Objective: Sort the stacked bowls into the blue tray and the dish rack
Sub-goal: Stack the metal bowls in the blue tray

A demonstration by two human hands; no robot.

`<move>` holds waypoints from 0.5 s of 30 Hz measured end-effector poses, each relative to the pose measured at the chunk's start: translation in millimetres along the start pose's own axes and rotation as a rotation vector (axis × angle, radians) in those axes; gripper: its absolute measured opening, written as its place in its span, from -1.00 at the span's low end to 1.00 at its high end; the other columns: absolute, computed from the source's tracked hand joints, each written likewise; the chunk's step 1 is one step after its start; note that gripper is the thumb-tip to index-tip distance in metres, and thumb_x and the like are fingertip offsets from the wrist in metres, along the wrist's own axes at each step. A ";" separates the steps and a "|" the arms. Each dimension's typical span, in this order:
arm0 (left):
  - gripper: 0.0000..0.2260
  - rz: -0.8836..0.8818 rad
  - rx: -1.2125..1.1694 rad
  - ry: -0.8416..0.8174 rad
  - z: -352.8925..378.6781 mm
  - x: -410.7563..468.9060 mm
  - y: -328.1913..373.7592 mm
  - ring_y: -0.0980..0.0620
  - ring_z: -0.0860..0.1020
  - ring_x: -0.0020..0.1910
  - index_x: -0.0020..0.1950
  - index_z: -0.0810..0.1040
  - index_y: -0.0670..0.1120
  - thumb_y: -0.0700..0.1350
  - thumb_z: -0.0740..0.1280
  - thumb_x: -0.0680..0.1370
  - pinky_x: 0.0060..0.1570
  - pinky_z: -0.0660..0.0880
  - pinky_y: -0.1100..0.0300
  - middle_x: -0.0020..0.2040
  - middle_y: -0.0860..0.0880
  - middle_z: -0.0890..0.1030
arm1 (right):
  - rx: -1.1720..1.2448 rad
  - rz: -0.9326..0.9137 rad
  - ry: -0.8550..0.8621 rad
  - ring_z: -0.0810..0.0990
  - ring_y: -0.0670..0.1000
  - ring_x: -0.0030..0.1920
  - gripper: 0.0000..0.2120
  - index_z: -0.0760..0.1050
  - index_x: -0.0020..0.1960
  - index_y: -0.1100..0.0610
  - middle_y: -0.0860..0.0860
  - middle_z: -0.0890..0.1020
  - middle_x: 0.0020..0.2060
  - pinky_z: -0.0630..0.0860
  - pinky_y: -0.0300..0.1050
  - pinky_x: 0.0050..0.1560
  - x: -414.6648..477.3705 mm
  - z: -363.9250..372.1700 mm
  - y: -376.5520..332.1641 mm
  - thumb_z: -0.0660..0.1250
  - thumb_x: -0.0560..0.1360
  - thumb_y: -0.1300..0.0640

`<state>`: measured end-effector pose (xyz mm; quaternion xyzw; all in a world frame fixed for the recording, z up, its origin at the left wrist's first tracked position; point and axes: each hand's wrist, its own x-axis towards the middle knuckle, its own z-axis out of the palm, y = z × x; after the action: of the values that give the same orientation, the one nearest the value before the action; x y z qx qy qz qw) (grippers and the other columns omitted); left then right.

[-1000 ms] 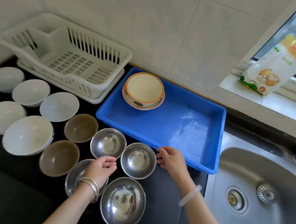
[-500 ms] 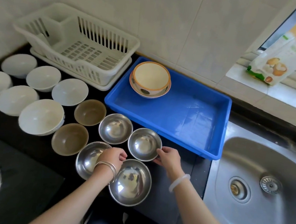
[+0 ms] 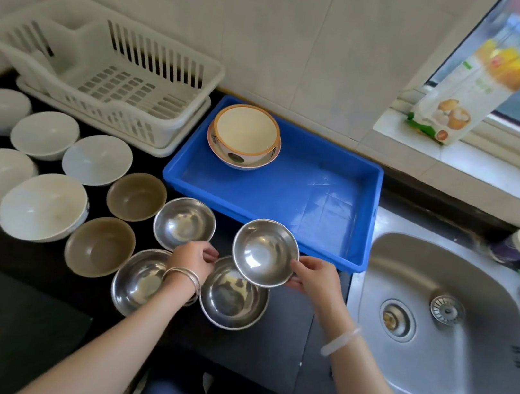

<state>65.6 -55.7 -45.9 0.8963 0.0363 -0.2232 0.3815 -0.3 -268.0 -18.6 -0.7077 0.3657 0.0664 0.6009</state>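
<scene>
**Steel bowl lifted, headed for a sorting spot**

A small steel bowl [image 3: 265, 252] is held tilted above the counter [image 3: 281, 341], just in front of the blue tray [image 3: 319, 199] and overlapping a larger steel bowl [image 3: 231, 297] that sits below it. The right hand [image 3: 315, 277] has its fingers [image 3: 300, 265] closed on the bowl's right rim. The left hand [image 3: 192, 259] rests with fingers curled at the near rim of another steel bowl [image 3: 184, 223]; whether it actually grips that rim cannot be told. A fourth steel bowl [image 3: 138, 280] lies partly under the left wrist.

Inside the tray's far left corner stands a patterned bowl stack [image 3: 244, 137], the rest of the tray being bare. The white dish rack [image 3: 108, 73] to its left holds nothing visible. Two brown bowls [image 3: 135, 196] and a group of white bowls [image 3: 43, 205] are spread on the counter to the left; a sink [image 3: 448, 326] lies to the right.

The step in hand looks like carrying the lifted bowl to its destination, most likely the tray, which is nearest. The next move calls for clearing the tray's front wall and setting the bowl down level on the bare floor, apart from the patterned stack.
</scene>
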 end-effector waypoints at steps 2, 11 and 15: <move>-0.89 -0.002 -0.037 0.025 3.0 4.0 3.5 0.02 0.62 -0.09 -0.06 0.61 -0.10 -0.16 0.40 0.43 -0.09 0.47 0.25 -0.09 -0.04 0.70 | -0.069 -0.011 0.019 0.69 -0.06 -0.37 -0.82 0.65 -0.29 0.09 -0.02 0.68 -0.45 0.60 -0.28 -0.29 -1.8 -5.2 4.6 0.34 0.45 0.23; -0.83 -0.015 -0.194 0.027 14.9 9.3 1.6 0.09 0.55 -0.08 0.04 0.61 -0.13 -0.26 0.34 0.46 0.00 0.46 0.22 -0.02 -0.06 0.66 | -0.211 0.022 0.050 0.69 -0.10 -0.38 -0.89 0.65 -0.25 0.07 0.00 0.69 -0.40 0.62 -0.28 -0.26 -7.7 -2.4 20.5 0.38 0.43 0.16; -0.79 -0.186 -0.427 -0.095 16.5 6.4 -5.7 -0.03 0.57 -0.05 0.15 0.56 -0.17 -0.25 0.28 0.52 -0.02 0.55 0.10 0.07 -0.19 0.61 | -0.250 0.027 0.050 0.65 -0.17 -0.43 -0.86 0.63 -0.28 0.08 0.00 0.68 -0.39 0.50 -0.39 -0.43 -7.7 5.4 20.1 0.37 0.44 0.17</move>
<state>63.8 -63.8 -62.4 0.7765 0.1471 -0.2867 0.5415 -16.0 -260.0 -32.0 -0.7735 0.3790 0.1017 0.4978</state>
